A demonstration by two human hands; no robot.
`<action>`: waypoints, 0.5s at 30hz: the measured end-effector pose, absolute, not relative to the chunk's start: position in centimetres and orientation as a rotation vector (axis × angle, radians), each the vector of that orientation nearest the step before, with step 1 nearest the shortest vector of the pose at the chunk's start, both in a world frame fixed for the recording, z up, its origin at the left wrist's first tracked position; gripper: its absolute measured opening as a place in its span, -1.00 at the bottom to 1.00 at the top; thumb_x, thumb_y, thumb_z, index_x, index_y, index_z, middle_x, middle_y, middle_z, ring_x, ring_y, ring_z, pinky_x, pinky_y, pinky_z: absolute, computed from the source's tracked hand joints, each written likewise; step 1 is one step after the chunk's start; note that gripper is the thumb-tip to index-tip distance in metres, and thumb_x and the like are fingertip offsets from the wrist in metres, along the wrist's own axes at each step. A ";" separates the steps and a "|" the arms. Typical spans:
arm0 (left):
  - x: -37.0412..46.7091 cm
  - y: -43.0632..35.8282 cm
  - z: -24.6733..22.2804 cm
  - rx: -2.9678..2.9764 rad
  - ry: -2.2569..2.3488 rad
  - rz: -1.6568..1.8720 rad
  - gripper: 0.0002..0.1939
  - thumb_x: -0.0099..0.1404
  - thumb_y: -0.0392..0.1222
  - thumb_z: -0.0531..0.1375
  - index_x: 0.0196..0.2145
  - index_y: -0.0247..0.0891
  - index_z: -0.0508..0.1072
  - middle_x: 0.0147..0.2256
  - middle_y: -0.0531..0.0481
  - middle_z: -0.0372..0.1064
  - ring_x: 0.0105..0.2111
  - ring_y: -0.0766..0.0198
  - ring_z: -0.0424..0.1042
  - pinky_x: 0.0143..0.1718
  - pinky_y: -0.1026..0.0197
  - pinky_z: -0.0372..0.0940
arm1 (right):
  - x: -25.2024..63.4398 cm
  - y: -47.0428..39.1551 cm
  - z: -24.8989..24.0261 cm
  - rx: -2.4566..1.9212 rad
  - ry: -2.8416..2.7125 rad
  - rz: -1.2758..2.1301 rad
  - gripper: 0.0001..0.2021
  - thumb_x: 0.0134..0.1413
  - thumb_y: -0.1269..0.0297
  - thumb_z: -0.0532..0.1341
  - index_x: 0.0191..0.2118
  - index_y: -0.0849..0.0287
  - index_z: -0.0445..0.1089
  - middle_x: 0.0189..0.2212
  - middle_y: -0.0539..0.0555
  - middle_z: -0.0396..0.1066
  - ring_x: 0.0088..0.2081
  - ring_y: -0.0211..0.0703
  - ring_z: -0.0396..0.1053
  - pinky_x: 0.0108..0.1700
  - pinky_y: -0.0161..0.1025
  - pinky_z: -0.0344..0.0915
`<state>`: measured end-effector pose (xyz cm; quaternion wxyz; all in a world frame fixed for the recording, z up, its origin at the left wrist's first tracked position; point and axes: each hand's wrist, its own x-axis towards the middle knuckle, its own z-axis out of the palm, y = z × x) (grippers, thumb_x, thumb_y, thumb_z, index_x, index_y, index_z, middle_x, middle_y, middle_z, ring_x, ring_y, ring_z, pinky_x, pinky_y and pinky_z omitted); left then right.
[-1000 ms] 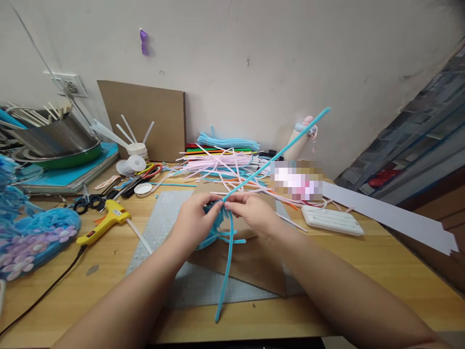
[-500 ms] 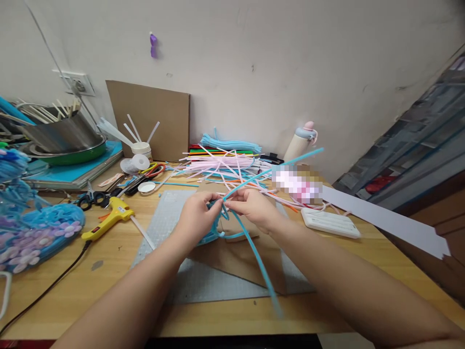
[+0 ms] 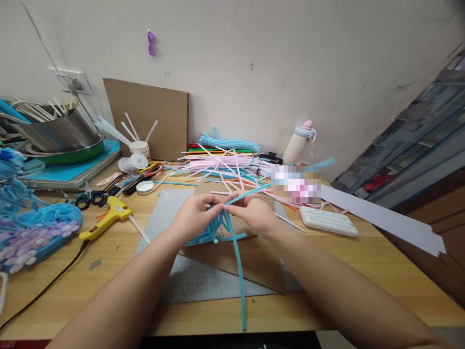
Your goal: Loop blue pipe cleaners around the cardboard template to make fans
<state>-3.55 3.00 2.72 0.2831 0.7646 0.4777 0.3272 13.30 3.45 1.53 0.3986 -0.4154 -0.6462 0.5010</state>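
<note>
Both hands meet over the mat, fingertips nearly touching. My left hand (image 3: 198,215) is closed on a bundle of bent blue pipe cleaners (image 3: 203,236), which hangs beneath its fingers. Pinched in my right hand (image 3: 250,208) is a long blue pipe cleaner (image 3: 238,264). One end of it hangs down toward the table's front edge; another length slants up to the right past the fingers. Where the strands cross is partly hidden by the fingertips. A brown cardboard sheet (image 3: 250,264) lies beneath the hands on a grey cutting mat (image 3: 189,281).
On the left are a yellow glue gun (image 3: 109,218), scissors (image 3: 89,196) and a blue fluffy piece with flowers (image 3: 54,232). Piled pipe cleaners (image 3: 221,162) lie at the back, beside a bottle (image 3: 296,145). A white box-like device (image 3: 329,221) and white strip (image 3: 385,220) are right.
The hanging end of the blue pipe cleaner has swung left and now hangs nearly straight down. Its upper end has shifted right and is blurred. Both hands stay close together.
</note>
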 end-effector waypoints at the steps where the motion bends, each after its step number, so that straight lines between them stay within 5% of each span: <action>1: -3.6 3.0 2.7 2.052 1.283 0.867 -0.73 0.16 -0.03 0.07 -0.43 -0.23 0.47 -0.52 0.10 0.38 -0.52 0.34 0.29 -0.52 0.34 0.12 | 13.3 3.4 1.4 -1.070 -1.653 1.222 -0.81 -0.13 0.20 0.23 -0.37 0.20 0.35 -0.48 -0.01 0.37 -0.41 -0.26 0.30 -0.33 -0.29 0.20; 10: -3.6 3.0 2.7 2.125 1.296 0.820 -0.73 0.18 -0.04 0.05 -0.45 -0.22 0.46 -0.50 0.07 0.40 -0.48 0.31 0.32 -0.47 0.30 0.15 | 13.1 3.2 1.1 -1.146 -1.716 1.022 -0.88 -0.09 0.25 0.19 -0.44 0.19 0.33 -0.53 -0.03 0.32 -0.44 -0.25 0.26 -0.36 -0.29 0.15; 15: -5.0 3.5 2.6 2.136 1.268 0.863 -0.60 0.03 -0.04 0.22 -0.15 -0.16 0.40 -0.18 -0.02 0.41 -0.19 0.17 0.35 -0.21 0.20 0.21 | 13.2 3.4 0.5 -1.130 -1.558 1.124 -0.89 -0.07 0.25 0.15 -0.41 0.17 0.27 -0.49 -0.06 0.26 -0.40 -0.26 0.22 -0.32 -0.31 0.13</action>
